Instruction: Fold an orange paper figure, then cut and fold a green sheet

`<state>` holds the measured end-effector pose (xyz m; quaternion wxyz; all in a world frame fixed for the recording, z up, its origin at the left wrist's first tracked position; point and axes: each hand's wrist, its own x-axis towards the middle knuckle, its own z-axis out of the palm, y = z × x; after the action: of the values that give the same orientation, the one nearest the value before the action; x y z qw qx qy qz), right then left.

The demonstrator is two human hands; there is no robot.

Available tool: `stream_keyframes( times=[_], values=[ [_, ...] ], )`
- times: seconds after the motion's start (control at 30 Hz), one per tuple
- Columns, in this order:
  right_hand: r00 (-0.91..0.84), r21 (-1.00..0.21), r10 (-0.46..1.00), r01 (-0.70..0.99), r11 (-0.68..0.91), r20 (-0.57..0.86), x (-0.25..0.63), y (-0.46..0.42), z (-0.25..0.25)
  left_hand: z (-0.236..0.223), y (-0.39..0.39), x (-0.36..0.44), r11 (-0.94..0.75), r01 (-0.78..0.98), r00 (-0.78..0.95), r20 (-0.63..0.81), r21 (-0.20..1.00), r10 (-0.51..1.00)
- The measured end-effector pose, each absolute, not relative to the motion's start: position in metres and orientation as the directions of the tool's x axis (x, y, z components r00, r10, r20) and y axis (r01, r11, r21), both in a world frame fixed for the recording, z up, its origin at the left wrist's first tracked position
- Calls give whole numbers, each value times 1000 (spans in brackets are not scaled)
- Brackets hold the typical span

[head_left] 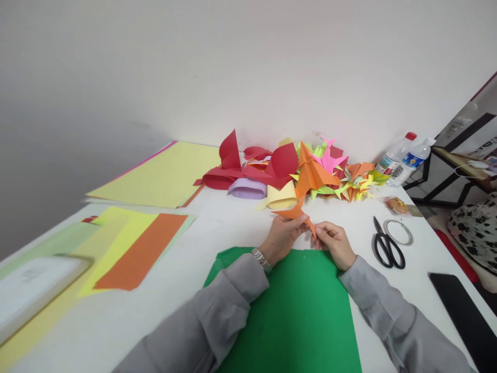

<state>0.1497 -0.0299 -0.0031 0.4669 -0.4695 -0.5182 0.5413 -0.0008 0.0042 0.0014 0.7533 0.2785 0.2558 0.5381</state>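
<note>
1 head-worn camera looks from above the near side of the table (165, 305), forward and down, across to the far wall (272, 67). It is close to the left hand (280, 238) and right hand (334, 242), both right of the view's middle.

Watching remotely through the head camera, I see the left hand (281, 239) and right hand (333, 241) grip a pointed orange folded-paper figure (295, 211) over a white tabletop (163, 280), just beyond a green paper sheet (303, 311). Black-handled metal scissors (382, 234) lie to the right; multicoloured folded-paper shapes (312, 176) cluster near the pale wall (248, 67).
</note>
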Motion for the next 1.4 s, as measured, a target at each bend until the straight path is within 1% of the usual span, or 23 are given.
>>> stream_keyframes(
  times=[0.33,0.63,0.93,1.07,1.4],
  values=[
    [-151,-999,988,-47,-19,-12,151,-27,-5,0,5,-2,256,-682,303,-55,685,951],
    [-154,-997,988,-79,-26,-13,152,-27,-8,3,6,-1,324,-699,337,-106,637,936],
    [-157,-993,987,-112,-45,-27,152,-27,-5,1,6,-1,315,-688,342,-90,654,935],
    [-170,-995,985,-92,-40,-24,153,-27,-6,-2,8,0,311,-694,345,-78,650,935],
    [-174,-998,985,-65,-23,-11,153,-28,-6,-1,8,0,324,-700,341,-101,636,935]
  ],
)
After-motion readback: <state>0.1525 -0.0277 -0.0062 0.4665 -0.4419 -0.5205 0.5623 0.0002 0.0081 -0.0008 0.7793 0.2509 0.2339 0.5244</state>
